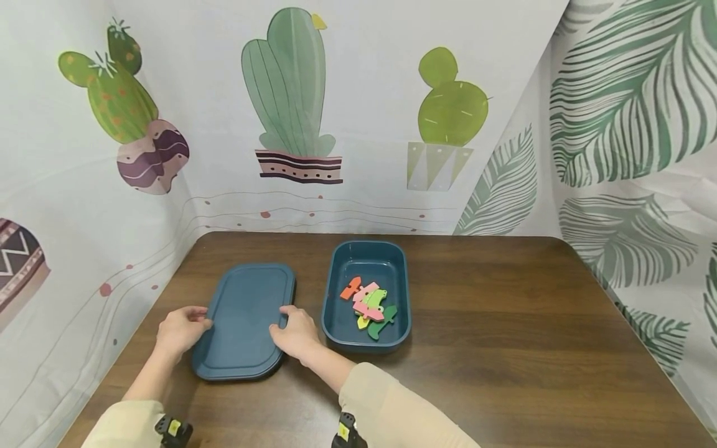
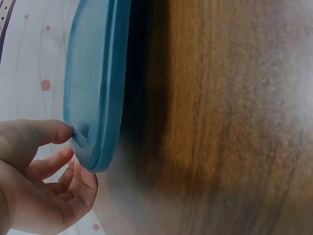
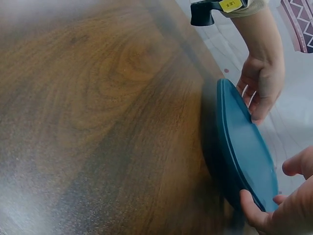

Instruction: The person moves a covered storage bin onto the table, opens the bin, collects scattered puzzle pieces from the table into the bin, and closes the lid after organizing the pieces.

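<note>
A blue rounded-rectangular lid (image 1: 243, 323) lies face up at the left of the table, with a dark band under its edge. My left hand (image 1: 182, 330) pinches its left edge; in the left wrist view the thumb (image 2: 56, 131) is on the rim and the other fingers curl beside and below. At the right edge, my right hand (image 1: 297, 333) grips the lid, a fingertip (image 3: 248, 200) on the rim in the right wrist view. Right of that hand stands an open blue box (image 1: 366, 252) holding several colourful flat pieces (image 1: 370, 305) in pink, green, orange and yellow.
Brown wood-grain table (image 1: 504, 323) extends to the right of the box. A white cloth backdrop (image 1: 370, 124) printed with cacti and leaves hangs behind and at the sides. Both wrists carry small black cameras (image 1: 173, 430).
</note>
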`<state>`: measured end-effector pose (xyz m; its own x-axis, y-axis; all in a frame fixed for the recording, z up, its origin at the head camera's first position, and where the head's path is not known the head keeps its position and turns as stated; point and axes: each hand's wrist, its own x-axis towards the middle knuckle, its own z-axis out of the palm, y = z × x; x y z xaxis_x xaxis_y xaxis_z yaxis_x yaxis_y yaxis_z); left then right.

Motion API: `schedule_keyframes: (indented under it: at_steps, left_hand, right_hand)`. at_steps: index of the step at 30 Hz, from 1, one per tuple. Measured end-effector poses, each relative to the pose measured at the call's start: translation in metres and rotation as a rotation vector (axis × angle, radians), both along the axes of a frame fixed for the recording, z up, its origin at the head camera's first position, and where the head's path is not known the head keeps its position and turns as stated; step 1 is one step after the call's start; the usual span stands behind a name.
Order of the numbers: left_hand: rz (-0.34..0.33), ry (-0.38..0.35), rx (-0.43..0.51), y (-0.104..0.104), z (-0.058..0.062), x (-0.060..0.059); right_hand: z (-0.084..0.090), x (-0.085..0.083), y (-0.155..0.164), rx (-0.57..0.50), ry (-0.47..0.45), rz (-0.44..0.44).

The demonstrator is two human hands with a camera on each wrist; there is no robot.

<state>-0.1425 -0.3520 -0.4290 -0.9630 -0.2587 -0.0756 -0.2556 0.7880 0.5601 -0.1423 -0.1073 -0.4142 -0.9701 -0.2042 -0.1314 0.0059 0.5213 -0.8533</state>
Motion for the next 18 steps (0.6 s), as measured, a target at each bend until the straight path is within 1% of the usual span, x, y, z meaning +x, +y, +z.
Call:
schedule_keyframes:
  at_steps: [6,11,18]
  left_hand:
    - [0.019,0.048,-0.032,-0.004,0.002,0.004]
    - [0.033,0.082,-0.027,-0.005,0.005,0.008]
    - [0.043,0.119,-0.007,-0.005,0.015,0.011]
  right_hand:
    - [0.003,-0.001,-0.001,-0.022,0.022,-0.014]
    - [0.007,-0.002,-0.001,-0.053,0.045,-0.023]
    - [0.013,-0.005,0.000,-0.123,0.077,-0.049]
